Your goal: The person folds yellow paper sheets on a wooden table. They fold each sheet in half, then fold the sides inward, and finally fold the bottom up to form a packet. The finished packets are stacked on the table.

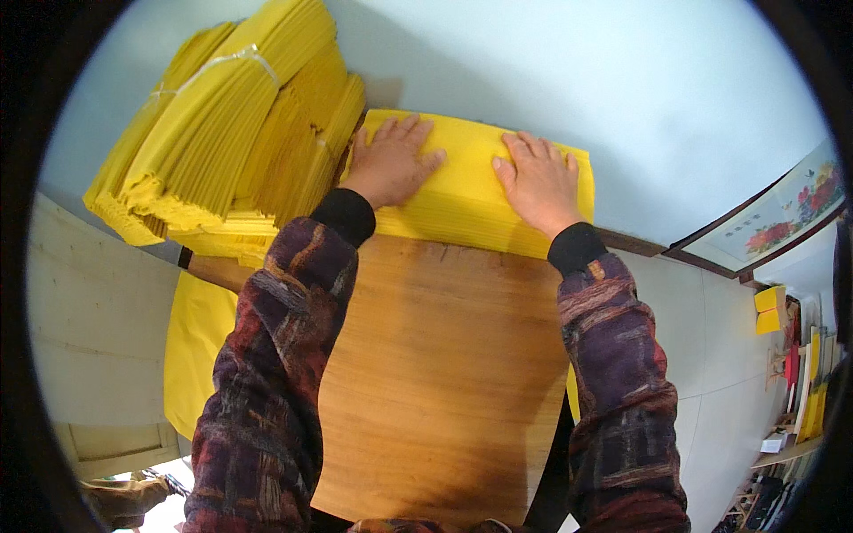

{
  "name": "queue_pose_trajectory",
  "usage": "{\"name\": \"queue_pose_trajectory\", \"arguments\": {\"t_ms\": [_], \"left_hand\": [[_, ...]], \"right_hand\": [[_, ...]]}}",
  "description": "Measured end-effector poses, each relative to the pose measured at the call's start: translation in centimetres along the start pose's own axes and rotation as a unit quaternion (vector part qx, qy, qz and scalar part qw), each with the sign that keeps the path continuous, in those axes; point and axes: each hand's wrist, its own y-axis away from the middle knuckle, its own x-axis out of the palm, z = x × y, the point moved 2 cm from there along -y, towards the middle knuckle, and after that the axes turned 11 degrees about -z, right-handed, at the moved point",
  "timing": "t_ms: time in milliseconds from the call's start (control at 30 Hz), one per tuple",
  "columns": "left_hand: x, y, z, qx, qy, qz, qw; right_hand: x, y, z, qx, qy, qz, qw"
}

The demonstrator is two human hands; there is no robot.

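A stack of folded yellow sheets point(471, 197), paper or cloth, lies along the far edge of the wooden table point(435, 355), against the wall. Flat on the left part of its top rests my left hand point(395, 164), fingers spread. Toward the stack's right end my right hand point(539, 182) presses down in the same way, fingers apart. Neither hand grips anything. Just left of my left hand rises a tall pile of yellow bundles point(222, 124), the top one tied with a pale string point(218, 64).
Yellow material point(200, 346) hangs at the table's left side. A pale blue wall point(551, 62) stands behind the table. To the right are a framed flower picture point(769, 222), a tiled floor point(711, 355) and shelves with yellow items point(810, 391). A pale door or panel point(89, 329) is at left.
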Motion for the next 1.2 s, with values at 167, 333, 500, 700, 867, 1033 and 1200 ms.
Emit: {"name": "queue_pose_trajectory", "arguments": {"t_ms": [167,333,500,700,867,1033,1200], "left_hand": [[1.9,-0.9,3.4,-0.001,0.062,-0.042,0.997],[2.5,-0.2,3.4,-0.013,0.090,-0.099,0.991],[2.4,-0.8,2.4,0.006,0.103,-0.100,0.990],[0.9,0.6,-1.0,-0.091,0.157,-0.010,0.983],[-4.2,3.1,-4.3,-0.013,0.161,-0.175,0.971],[-8.2,19.9,-9.1,0.096,0.338,-0.037,0.935],[-10.7,38.8,-6.7,0.028,0.435,0.132,0.890]], "right_hand": [[0.5,0.0,-0.1,0.001,-0.010,0.002,1.000],[0.5,0.2,0.1,-0.008,0.004,-0.008,1.000],[0.9,-0.2,-1.1,-0.001,0.001,0.040,0.999],[-0.9,0.7,-2.1,-0.009,0.051,0.064,0.997],[-4.3,0.4,-2.5,-0.051,0.038,-0.061,0.996],[-8.5,6.5,0.9,-0.051,-0.161,-0.070,0.983],[-9.8,19.1,10.1,0.013,-0.261,0.094,0.961]]}}
